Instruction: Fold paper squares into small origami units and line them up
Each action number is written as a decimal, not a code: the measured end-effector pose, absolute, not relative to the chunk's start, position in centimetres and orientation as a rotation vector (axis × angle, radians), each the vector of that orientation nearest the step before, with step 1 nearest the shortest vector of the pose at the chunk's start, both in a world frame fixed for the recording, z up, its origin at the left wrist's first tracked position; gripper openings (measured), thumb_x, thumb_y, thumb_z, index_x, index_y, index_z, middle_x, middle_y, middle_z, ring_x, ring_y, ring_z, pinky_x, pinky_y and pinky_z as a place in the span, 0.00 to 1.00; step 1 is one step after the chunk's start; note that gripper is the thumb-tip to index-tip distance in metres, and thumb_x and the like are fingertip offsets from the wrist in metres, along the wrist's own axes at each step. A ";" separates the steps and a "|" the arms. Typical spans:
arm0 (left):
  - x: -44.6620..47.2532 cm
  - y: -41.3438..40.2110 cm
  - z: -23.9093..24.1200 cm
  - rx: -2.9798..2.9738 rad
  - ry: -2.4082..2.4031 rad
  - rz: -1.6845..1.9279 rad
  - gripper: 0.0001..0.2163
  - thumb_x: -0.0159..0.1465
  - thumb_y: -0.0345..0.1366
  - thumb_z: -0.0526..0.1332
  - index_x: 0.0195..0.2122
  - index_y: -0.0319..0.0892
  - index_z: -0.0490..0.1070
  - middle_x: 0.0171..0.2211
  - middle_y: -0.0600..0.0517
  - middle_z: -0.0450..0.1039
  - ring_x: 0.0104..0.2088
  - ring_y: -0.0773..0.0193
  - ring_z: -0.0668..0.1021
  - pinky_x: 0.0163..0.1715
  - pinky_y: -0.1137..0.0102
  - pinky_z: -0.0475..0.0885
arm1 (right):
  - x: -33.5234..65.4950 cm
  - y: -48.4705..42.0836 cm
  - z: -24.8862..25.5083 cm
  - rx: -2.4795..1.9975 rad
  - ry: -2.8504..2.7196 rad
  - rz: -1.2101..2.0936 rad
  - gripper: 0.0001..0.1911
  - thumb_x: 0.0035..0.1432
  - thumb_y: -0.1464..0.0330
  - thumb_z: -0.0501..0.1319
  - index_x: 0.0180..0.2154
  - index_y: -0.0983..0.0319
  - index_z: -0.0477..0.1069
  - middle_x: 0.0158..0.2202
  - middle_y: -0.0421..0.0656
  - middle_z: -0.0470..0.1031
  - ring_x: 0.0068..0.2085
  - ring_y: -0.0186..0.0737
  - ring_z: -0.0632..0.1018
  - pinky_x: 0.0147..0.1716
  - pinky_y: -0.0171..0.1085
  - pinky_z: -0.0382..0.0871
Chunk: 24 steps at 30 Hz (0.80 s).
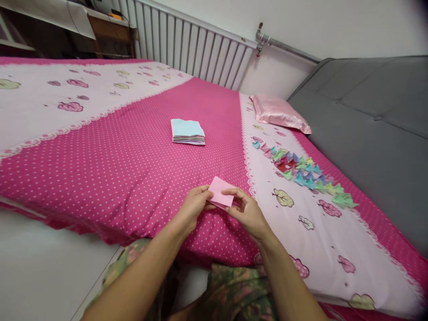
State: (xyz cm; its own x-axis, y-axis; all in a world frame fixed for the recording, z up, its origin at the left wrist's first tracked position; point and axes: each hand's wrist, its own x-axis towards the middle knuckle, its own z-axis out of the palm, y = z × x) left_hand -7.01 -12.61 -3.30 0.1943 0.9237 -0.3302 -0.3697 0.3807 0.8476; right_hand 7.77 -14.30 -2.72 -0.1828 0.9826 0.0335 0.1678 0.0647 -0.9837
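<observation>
A small pink paper sheet (220,191) is held just above the near edge of the bed, folded over. My left hand (193,208) pinches its left side with closed fingers. My right hand (245,210) grips its right side, thumb and forefinger pressed on the top edge. Farther out on the pink dotted bedspread (133,156) lies a stack of square papers (187,132) with a light blue sheet on top. To the right, a row of several folded paper pieces (302,171) in blue, green, red and pink lies on the pale strip of the bedspread.
A pink satin pillow (279,113) lies at the head of the bed by the grey padded headboard (374,125). A white radiator (194,44) runs along the far wall. White floor (40,267) shows at the lower left. My patterned trousers (234,294) are below.
</observation>
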 end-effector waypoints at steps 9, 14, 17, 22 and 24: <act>-6.9 -12.8 -3.4 0.745 0.985 1.060 0.06 0.46 0.26 0.53 0.17 0.37 0.68 0.17 0.52 0.68 0.18 0.69 0.70 0.21 0.76 0.65 | 7.7 -14.0 -3.0 -1.326 -1.456 1.077 0.10 0.42 0.68 0.65 0.32 0.61 0.74 0.48 0.46 0.68 0.45 0.43 0.73 0.44 0.40 0.66; -6.8 -12.8 -4.0 0.801 0.904 1.040 0.07 0.47 0.28 0.53 0.19 0.37 0.70 0.20 0.51 0.71 0.20 0.69 0.70 0.22 0.76 0.64 | 8.0 -14.1 -3.0 -1.324 -1.527 0.972 0.10 0.47 0.63 0.63 0.31 0.62 0.74 0.34 0.44 0.75 0.37 0.42 0.75 0.38 0.39 0.67; -6.8 -12.9 -4.1 0.816 0.858 1.036 0.07 0.49 0.29 0.53 0.21 0.36 0.71 0.22 0.50 0.72 0.22 0.67 0.71 0.24 0.74 0.65 | 8.0 -14.3 -2.8 -1.348 -1.515 0.930 0.12 0.47 0.61 0.63 0.31 0.62 0.74 0.30 0.44 0.76 0.33 0.42 0.75 0.35 0.39 0.67; -6.9 -13.3 -3.2 0.865 0.799 1.025 0.09 0.53 0.35 0.57 0.24 0.35 0.74 0.22 0.49 0.72 0.23 0.66 0.72 0.26 0.73 0.65 | 7.8 -14.5 -2.7 -1.381 -1.445 0.908 0.13 0.45 0.59 0.64 0.28 0.63 0.73 0.26 0.43 0.75 0.28 0.40 0.73 0.28 0.36 0.66; -6.9 -13.4 -2.9 0.932 0.782 0.993 0.09 0.51 0.36 0.61 0.28 0.34 0.75 0.23 0.49 0.73 0.24 0.67 0.72 0.27 0.74 0.65 | 7.8 -14.5 -2.7 -1.379 -1.394 0.927 0.14 0.44 0.59 0.64 0.28 0.63 0.72 0.25 0.42 0.74 0.26 0.38 0.73 0.26 0.35 0.66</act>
